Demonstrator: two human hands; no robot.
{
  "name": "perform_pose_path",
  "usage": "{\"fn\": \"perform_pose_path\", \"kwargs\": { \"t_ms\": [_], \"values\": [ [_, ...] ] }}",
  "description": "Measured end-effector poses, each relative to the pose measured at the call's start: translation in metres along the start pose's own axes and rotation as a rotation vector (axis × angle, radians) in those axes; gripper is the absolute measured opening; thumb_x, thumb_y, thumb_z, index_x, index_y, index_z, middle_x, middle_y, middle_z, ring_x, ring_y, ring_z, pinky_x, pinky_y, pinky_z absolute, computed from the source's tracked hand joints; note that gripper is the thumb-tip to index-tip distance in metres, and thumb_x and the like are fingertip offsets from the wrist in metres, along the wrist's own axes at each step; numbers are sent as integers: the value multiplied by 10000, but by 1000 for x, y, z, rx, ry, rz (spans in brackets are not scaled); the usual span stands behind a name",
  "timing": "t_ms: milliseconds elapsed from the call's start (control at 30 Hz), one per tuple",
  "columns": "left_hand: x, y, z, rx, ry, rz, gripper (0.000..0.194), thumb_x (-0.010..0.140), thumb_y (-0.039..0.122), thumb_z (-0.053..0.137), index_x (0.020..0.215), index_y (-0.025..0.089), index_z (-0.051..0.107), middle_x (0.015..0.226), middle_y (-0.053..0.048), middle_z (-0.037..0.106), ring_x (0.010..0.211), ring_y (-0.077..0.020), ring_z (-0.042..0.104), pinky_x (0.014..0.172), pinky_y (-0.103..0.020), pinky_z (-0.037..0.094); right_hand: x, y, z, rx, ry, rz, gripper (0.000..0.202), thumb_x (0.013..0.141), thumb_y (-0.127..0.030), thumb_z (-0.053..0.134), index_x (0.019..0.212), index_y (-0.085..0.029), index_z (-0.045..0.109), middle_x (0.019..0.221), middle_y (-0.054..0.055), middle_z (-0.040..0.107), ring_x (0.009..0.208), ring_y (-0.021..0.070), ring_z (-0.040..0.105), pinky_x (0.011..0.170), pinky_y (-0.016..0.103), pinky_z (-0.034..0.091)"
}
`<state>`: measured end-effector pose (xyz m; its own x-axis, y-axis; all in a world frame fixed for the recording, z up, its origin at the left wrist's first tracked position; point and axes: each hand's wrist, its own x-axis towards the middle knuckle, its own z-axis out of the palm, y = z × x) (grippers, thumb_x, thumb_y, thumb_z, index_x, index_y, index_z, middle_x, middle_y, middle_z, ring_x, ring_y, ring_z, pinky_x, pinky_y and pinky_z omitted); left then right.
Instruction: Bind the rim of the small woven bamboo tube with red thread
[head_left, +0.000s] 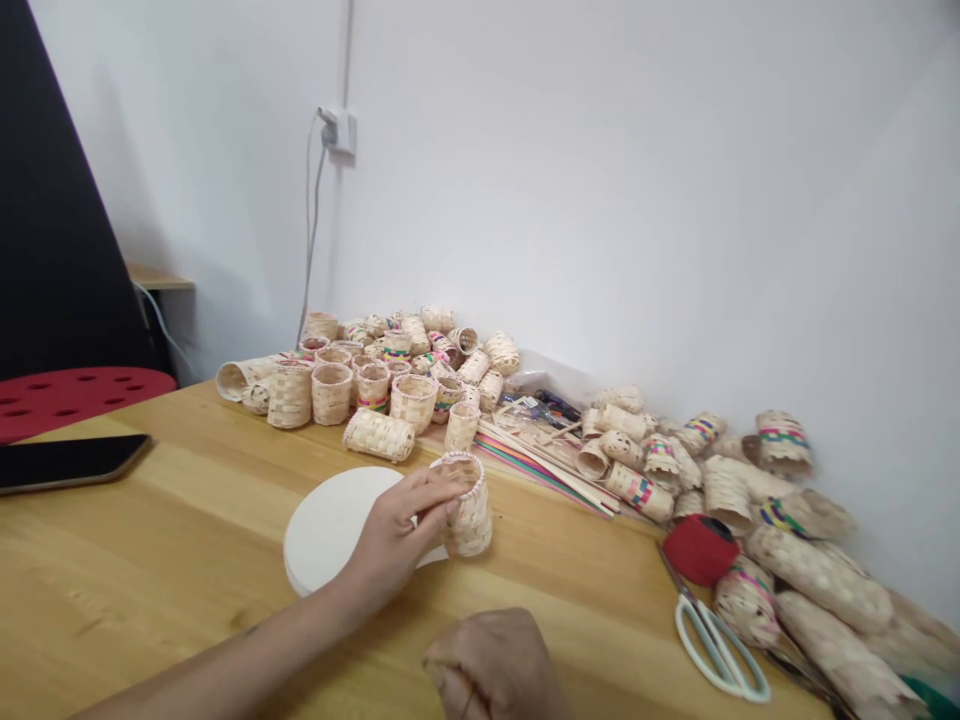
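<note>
A small woven bamboo basket with a pink-and-white stitched rim stands near the middle of the table. My left hand reaches across and grips its near left side, thumb and fingers closed on the rim. Under that hand lies a round white disc, partly covered by the hand and the basket. Closer to me, my right hand is curled closed just above the wooden table, apart from the basket. What its fingers hold, if anything, is too small or hidden to name.
Several woven baskets crowd the back of the table, beside coloured strips. More woven pieces pile up at the right, near white-handled scissors and a red ball-like object. A phone lies at left.
</note>
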<state>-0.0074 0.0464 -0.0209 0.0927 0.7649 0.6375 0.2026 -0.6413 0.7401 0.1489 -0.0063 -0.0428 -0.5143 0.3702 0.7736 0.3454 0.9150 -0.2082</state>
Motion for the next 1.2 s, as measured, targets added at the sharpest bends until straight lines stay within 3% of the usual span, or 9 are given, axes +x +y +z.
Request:
{"fn": "perform_pose_path", "kwargs": {
  "t_ms": [100,200,300,367,433,533,767,933,1200],
  "values": [
    [0,-2,-1,56,-5,-86,231,851,194,550,1027,202,700,891,-41,674,758,-163,586,689,-247,451,2,-3,-3,-7,36,-27,385,973,-264,318,691,-212,575,441,-57,565,344,72,462,402,202,323],
    [1,-3,-1,102,3,-223,202,827,242,577,1000,176,657,771,-13,647,623,-143,529,582,-226,414,7,-2,-23,-10,61,3,339,973,-310,398,749,-214,635,559,-37,666,459,81,571,504,188,405],
    [2,-1,1,66,-59,-258,162,824,296,576,889,159,635,694,4,603,602,-142,511,560,-218,395,10,10,-48,-108,118,308,234,931,-317,501,857,-218,700,644,-16,681,558,113,608,553,198,437],
    [1,3,3,36,-137,-239,155,822,300,574,833,157,632,676,6,591,598,-139,505,559,-216,387,10,20,-58,-176,233,569,251,916,-325,509,1005,-180,693,512,-57,522,444,104,492,458,194,390],
    [-1,8,5,9,-214,-215,155,833,290,561,806,157,634,676,3,593,608,-141,511,565,-215,385,8,28,-60,-195,319,701,347,900,-342,517,1149,-130,632,491,-92,363,406,96,394,419,190,353],
    [-3,12,6,-19,-293,-164,158,855,260,538,777,163,635,708,-7,623,644,-147,536,594,-216,394,4,30,-54,-167,273,651,324,891,-326,520,1131,-140,635,506,-91,341,413,92,381,423,188,341],
    [-1,12,4,-55,-429,-49,178,899,216,497,841,174,659,810,-24,672,755,-157,602,695,-225,434,5,29,-45,-47,-44,483,203,938,-269,488,888,-204,673,765,12,699,661,139,626,627,213,442],
    [0,10,2,-51,-395,-34,209,918,193,449,960,178,653,926,-50,690,855,-176,620,763,-255,454,4,35,-47,-61,-140,491,269,981,-297,422,825,-209,623,764,2,675,712,140,622,659,212,428],
    [2,9,1,11,-408,4,119,844,191,582,759,173,664,748,-17,674,679,-147,585,669,-224,433,4,31,-46,-84,-113,544,214,947,-280,458,846,-211,633,696,-18,634,626,129,583,597,208,410]
  ]
}}
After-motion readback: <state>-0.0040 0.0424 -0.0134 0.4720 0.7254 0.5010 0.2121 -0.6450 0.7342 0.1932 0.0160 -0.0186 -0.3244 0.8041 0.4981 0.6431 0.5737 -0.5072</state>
